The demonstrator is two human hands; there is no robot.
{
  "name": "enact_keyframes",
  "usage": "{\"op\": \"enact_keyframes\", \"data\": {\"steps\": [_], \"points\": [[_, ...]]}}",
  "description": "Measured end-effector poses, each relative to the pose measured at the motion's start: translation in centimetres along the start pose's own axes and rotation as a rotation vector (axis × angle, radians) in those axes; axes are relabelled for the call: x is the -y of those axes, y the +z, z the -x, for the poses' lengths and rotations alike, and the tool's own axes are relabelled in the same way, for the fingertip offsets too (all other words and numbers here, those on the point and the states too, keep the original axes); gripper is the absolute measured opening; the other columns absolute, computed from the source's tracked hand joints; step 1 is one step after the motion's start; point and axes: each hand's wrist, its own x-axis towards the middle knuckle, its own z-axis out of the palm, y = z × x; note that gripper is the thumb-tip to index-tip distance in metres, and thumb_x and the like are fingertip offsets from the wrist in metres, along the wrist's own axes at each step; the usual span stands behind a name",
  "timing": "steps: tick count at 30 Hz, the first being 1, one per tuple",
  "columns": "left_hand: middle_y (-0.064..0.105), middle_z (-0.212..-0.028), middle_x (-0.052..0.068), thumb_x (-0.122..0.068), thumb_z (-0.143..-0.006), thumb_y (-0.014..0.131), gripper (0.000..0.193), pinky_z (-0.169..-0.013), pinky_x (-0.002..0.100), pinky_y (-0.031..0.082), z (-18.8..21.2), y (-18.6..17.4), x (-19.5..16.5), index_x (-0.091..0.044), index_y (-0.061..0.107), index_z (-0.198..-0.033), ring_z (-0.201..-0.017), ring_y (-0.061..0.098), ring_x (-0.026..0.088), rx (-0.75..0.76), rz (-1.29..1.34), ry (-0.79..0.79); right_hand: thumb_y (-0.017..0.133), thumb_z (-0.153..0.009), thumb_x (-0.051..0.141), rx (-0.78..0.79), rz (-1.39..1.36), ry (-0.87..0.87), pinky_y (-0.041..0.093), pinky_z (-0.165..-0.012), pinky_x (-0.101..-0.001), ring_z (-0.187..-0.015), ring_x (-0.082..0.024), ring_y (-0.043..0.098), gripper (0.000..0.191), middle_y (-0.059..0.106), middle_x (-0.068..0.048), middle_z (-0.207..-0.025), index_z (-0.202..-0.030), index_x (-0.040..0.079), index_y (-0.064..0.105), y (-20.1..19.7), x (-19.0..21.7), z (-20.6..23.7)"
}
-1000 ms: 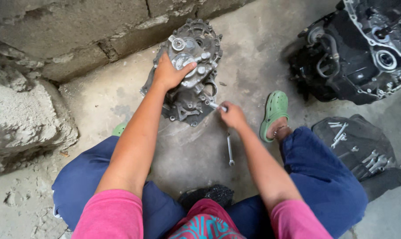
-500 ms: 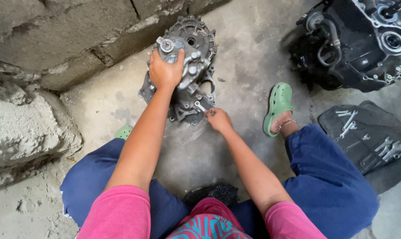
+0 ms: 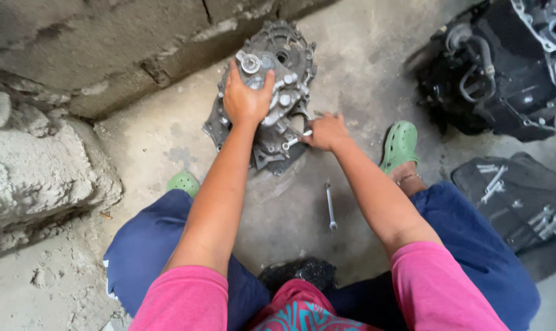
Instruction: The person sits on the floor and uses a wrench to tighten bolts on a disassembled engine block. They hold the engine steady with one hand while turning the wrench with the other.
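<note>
A grey cast-metal gearbox housing [image 3: 290, 58] lies on the concrete floor against a block wall. My left hand [image 3: 246, 98] presses flat on its upper middle, fingers spread over the casting. My right hand [image 3: 324, 132] grips a small silver wrench [image 3: 293, 141] whose head sits at the housing's lower right edge. A second silver wrench [image 3: 330, 207] lies loose on the floor between my knees.
A large black engine block [image 3: 511, 67] stands at the upper right. A dark cloth [image 3: 523, 205] with several wrenches lies at the right. Green clogs [image 3: 399, 144] are on my feet. Rough concrete blocks [image 3: 39, 165] rise at the left.
My left hand slid down from the housing's top to its middle. My right hand stayed at the lower right edge with the wrench, turning slightly. The view shifted a little.
</note>
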Motion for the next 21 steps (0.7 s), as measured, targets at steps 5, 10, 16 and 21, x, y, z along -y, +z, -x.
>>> {"op": "enact_keyframes", "data": {"steps": [5,10,16,21], "points": [[0.061,-0.137,0.026,-0.061,-0.076,0.08,0.099,-0.104,0.048,0.05,0.2,0.1,0.1,0.001,0.048,-0.147,-0.125,0.061,0.042,0.01,-0.008,-0.023,0.074,-0.079,0.054,-0.181,0.142,-0.259,0.039,-0.101,-0.0522,-0.111,-0.031,0.059,0.041,0.075,-0.007,-0.098,-0.097,0.017,0.079,-2.3,1.1,1.0],[0.06,-0.138,0.026,-0.061,-0.075,0.08,0.099,-0.103,0.048,0.049,0.0,0.1,0.0,0.0,0.047,-0.147,-0.125,0.06,0.042,0.013,-0.002,-0.038,0.073,-0.088,0.051,-0.348,-0.3,-0.039,0.051,-0.087,-0.0483,-0.096,-0.037,0.066,0.038,0.074,-0.012,-0.092,-0.094,0.013,0.076,3.3,-1.3,4.9],[0.059,-0.141,0.024,-0.061,-0.076,0.08,0.099,-0.104,0.047,0.048,0.1,-0.2,-0.2,0.0,0.046,-0.147,-0.127,0.059,0.041,0.012,0.005,-0.033,0.062,-0.095,0.049,-0.285,-0.65,0.298,0.055,-0.077,-0.049,-0.089,-0.039,0.071,0.036,0.074,-0.017,-0.095,-0.111,0.018,0.071,10.5,2.7,8.0],[0.058,-0.142,0.023,-0.06,-0.075,0.079,0.099,-0.104,0.046,0.048,0.0,-0.6,-0.9,-0.002,0.045,-0.149,-0.127,0.058,0.039,0.059,-0.01,-0.073,0.062,-0.097,0.048,-0.234,-0.614,0.333,0.054,-0.072,-0.0467,-0.084,-0.035,0.07,0.033,0.075,-0.016,-0.089,-0.107,0.018,0.074,11.0,4.8,7.7]]}}
